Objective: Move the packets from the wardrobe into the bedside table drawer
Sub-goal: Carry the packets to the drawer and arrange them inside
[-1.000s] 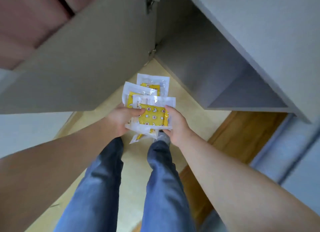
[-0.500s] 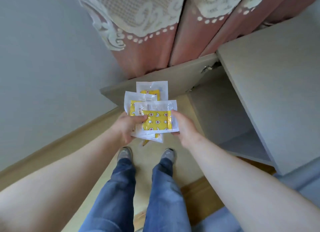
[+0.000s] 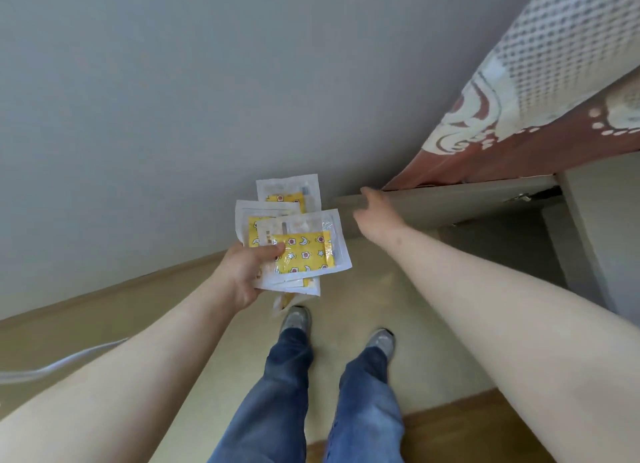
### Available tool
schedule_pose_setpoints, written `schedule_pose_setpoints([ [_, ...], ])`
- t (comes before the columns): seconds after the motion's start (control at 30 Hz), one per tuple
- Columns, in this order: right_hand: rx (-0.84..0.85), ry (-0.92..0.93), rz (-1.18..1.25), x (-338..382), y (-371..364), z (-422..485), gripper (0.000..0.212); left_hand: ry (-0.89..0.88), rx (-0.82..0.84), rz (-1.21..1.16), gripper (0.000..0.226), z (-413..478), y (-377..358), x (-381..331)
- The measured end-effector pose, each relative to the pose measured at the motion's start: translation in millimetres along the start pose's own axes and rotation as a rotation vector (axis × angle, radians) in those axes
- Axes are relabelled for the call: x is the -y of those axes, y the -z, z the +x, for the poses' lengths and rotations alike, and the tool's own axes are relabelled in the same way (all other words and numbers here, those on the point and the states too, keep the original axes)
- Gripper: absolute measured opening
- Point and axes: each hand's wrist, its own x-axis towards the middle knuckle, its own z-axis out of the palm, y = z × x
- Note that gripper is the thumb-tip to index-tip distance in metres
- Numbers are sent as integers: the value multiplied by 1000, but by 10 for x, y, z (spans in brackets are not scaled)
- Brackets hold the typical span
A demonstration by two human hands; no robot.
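Your right hand (image 3: 377, 216) has let go of the packets (image 3: 301, 251) and now reaches for the wardrobe door (image 3: 467, 203), fingers loosely spread at its outer edge. I cannot tell whether they touch it. Your left hand (image 3: 247, 272) alone grips the fanned stack, thumb pressed across the front packet, just left of the door's edge. A patterned curtain (image 3: 519, 116) hangs behind the door, and your shoes (image 3: 296, 319) stand on the floor below it.
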Motion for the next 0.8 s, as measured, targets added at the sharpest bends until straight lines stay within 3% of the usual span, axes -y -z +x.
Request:
schedule_pose_setpoints([
  [0.17, 113, -93, -219, -132, -63, 346, 58, -25, -9, -21, 25, 70, 203, -74],
  [0.27, 61, -108, -284, -163, -85, 358, 53, -26, -21, -18, 31, 92, 214, -117],
  [0.37, 22, -125, -237, -183, -149, 266, 46, -15, -13, -6, 39, 100, 174, -131],
  [0.5, 66, -191, -259, -390, -285, -128, 52, 23, 10, 77, 34, 18, 53, -66],
  [0.8, 172, -417, -160, -1507, -41, -1091, 45, 69, 94, 223, 34, -306, -806, 450],
])
